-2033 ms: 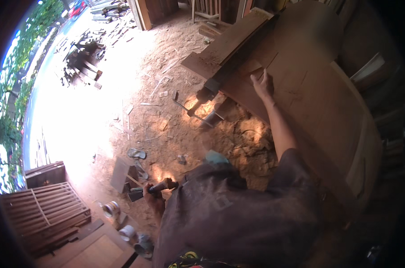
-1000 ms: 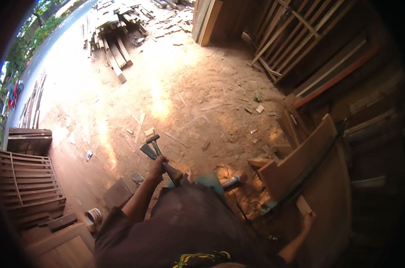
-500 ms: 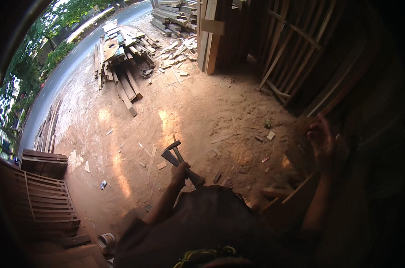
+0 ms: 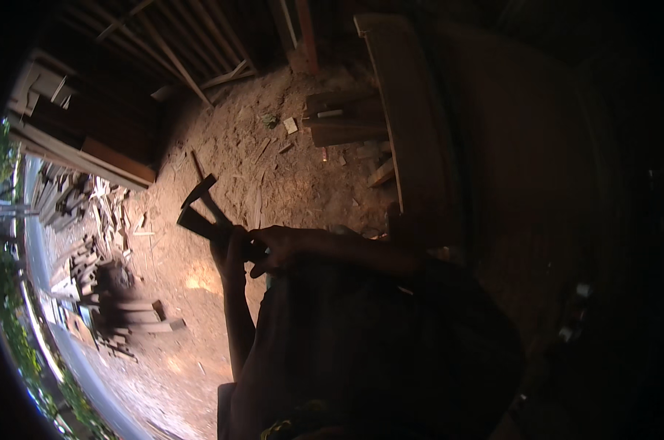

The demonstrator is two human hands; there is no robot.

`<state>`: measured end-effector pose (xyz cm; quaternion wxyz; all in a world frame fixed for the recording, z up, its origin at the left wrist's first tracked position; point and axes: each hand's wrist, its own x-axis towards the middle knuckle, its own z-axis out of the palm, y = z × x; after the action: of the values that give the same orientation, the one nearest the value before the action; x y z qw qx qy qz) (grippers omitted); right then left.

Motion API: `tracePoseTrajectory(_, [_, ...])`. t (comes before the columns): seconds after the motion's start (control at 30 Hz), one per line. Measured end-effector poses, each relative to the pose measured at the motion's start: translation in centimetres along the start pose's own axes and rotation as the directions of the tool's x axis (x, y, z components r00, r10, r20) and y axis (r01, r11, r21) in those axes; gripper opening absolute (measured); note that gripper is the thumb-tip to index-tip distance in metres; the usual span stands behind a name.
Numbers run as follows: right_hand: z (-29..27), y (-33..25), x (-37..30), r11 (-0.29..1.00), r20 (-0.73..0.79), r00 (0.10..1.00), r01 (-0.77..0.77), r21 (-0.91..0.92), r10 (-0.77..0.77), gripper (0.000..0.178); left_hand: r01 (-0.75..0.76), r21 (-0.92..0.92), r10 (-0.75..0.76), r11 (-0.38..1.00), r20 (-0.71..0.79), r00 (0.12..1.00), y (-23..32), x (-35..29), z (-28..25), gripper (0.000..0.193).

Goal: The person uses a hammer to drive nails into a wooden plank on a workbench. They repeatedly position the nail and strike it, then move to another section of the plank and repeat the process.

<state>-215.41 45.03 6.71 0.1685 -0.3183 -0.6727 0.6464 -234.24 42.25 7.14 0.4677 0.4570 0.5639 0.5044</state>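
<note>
My left hand (image 4: pixel 234 249) is closed around a hammer (image 4: pixel 216 211) and a tool with a broad, flat, dark blade (image 4: pixel 198 224). The hammer's head and the blade both point up and left, beyond my fingers. My right hand (image 4: pixel 277 243) meets the left at the lower end of these tools. Its fingers are curled in, and a small dark gap with a pale spot shows between them. What they grip is too dark to make out.
A large wooden panel (image 4: pixel 390 95) stands at the right, beside stacked boards (image 4: pixel 347 130). Slatted frames (image 4: pixel 178 44) lean at the back. Timber piles (image 4: pixel 90 271) lie left, near the road (image 4: pixel 46 253). Wood scraps litter the dirt floor (image 4: pixel 237 147).
The view has swung to the right, toward the panel and boards. My right hand, raised apart at the right before, has come across to my left hand. The left still holds its tools.
</note>
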Motion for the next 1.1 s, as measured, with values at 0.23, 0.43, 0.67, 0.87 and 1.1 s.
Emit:
tracePoseTrajectory(0.23, [-4.1, 4.5, 2.2, 0.948, -0.706, 0.672, -0.317, -0.001, 0.224, 0.055, 0.011, -0.058, 0.024, 0.998, 0.557, 0.83, 1.1, 12.0, 11.2, 0.035])
tracePoseTrajectory(0.43, [-5.6, 3.5, 0.5, 0.882, -0.838, 0.443, 0.186, 0.432, 0.317, 0.041, 0.239, 0.04, -0.167, 0.97, 0.823, 0.543, 0.9, 17.0, 14.7, 0.038])
tracePoseTrajectory(0.67, [-3.2, 3.5, 1.9, 0.851, -0.86, 0.204, 0.157, 0.5, 0.468, 0.044, 0.43, 0.204, -0.353, 0.88, 0.885, 0.302, -1.1, 19.5, 14.9, 0.037])
tracePoseTrajectory(0.87, [-4.0, 1.3, 2.0, 0.896, -0.908, 0.026, 0.155, 0.416, 0.418, 0.036, 0.379, 0.274, -0.393, 0.884, 0.875, 0.284, -1.9, 21.3, 16.3, 0.036])
tracePoseTrajectory(1.1, [-7.5, 3.8, -6.8, 0.89, -0.89, -0.058, 0.088, 0.447, 0.452, 0.037, 0.331, 0.294, -0.402, 0.896, 0.855, 0.328, -3.0, 22.0, 16.9, 0.035])
